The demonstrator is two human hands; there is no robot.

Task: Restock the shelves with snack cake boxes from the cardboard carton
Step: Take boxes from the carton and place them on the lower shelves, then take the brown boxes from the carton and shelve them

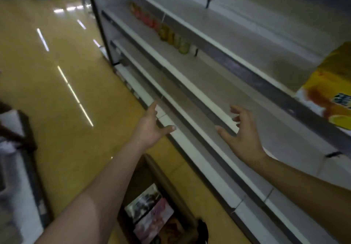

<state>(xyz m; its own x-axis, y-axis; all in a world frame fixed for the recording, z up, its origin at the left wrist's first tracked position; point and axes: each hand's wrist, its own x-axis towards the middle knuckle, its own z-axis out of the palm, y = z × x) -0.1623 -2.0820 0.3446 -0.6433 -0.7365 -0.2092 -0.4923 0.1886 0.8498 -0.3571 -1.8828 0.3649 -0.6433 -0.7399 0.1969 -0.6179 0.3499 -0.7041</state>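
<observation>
Both my hands are held out in front of grey shelves, and neither holds anything. My left hand hovers over the edge of a lower shelf with its fingers straight and thumb spread. My right hand floats over the middle shelf edge, fingers loosely spread and slightly bent. On the floor below my left forearm stands the brown cardboard carton, open, with snack cake boxes lying inside. A yellow and orange box stands on a shelf at the far right.
A row of small red and green jars stands far back on an upper shelf. The tan floor stretches to the left. A dark-framed cart or rack sits at the left edge.
</observation>
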